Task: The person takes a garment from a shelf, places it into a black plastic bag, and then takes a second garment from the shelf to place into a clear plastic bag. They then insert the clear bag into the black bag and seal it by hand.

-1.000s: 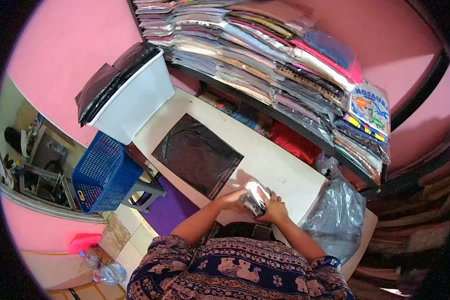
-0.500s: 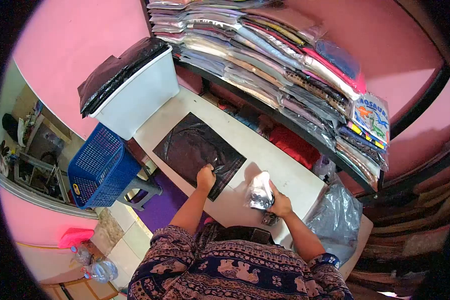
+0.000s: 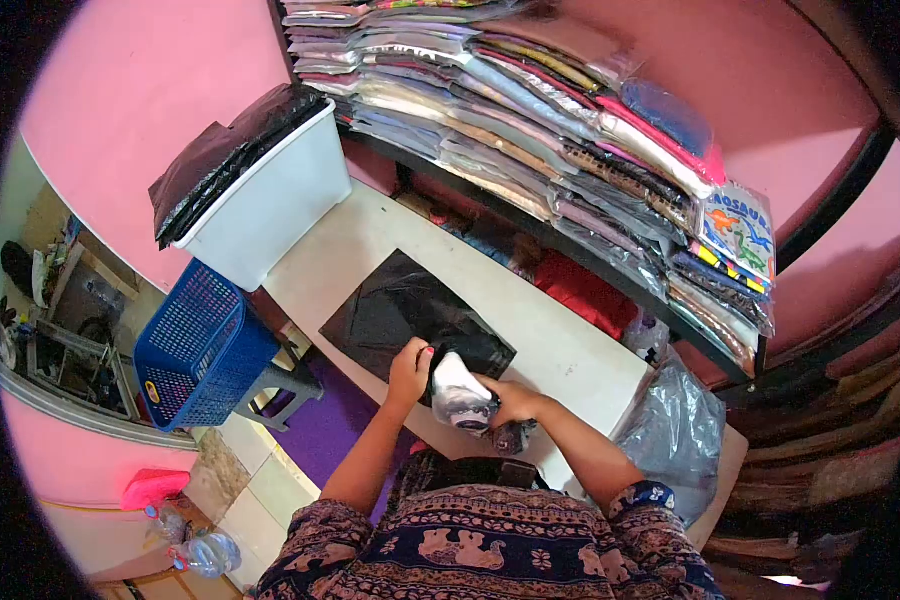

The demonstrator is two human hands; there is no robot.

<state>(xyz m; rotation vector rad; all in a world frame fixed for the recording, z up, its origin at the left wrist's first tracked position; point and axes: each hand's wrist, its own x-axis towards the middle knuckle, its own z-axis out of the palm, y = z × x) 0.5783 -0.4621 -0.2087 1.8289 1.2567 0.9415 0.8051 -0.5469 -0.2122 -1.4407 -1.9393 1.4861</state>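
Note:
A flat black plastic bag (image 3: 398, 308) lies on the white table (image 3: 560, 372). My left hand (image 3: 409, 374) is closed on the bag's near edge, thumb uppermost. In my right hand (image 3: 513, 402) is a folded white-and-grey package in clear plastic (image 3: 460, 393), gripped at its right side. The package's far end overlaps the bag's near edge, close beside my left fingers. A small dark object (image 3: 512, 437) sits just below my right hand, near the table's front edge.
Black bags (image 3: 232, 150) fill a white bin (image 3: 270, 205) at the table's far left. A blue basket (image 3: 195, 345) rests on a grey stool (image 3: 285, 385). Packed clothes (image 3: 530, 130) are stacked on the shelf behind. A grey plastic sack (image 3: 675, 435) stands right.
My right hand has brought the package left to the black bag's near edge. The bag has shifted slightly right and nearer, and my left hand still grips its edge.

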